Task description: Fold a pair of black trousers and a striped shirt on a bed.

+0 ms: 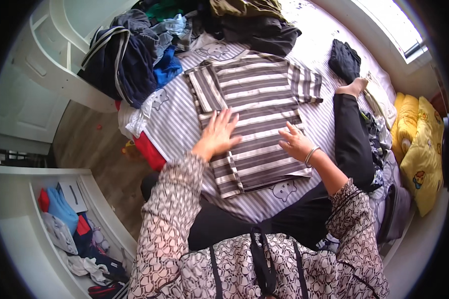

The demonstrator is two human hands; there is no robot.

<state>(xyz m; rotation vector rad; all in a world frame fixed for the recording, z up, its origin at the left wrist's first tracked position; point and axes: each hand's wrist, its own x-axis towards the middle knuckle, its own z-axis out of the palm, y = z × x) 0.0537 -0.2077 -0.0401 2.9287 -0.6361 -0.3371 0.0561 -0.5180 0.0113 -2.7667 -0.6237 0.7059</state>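
A short-sleeved shirt with dark and pale stripes (260, 93) lies spread on the bed in front of me, its collar pointing away. Its left side is folded inward, so that sleeve (207, 88) rests over the body. The right sleeve (305, 82) sticks out flat to the side. My left hand (220, 132) is over the folded left edge, fingers apart and slightly blurred. Above the shirt's right edge is my right hand (295, 142), fingers spread, a bangle (311, 156) on the wrist. Neither hand grips the fabric. Whether they touch it is hard to tell.
Heaped clothes (123, 63) cover the bed's far left, with dark garments (262, 33) at the far end. Folded black cloth (344, 59) lies beyond my foot (353, 88). Yellow pillows (421, 149) stand at right. An open drawer (86, 175) holding clothes is at lower left.
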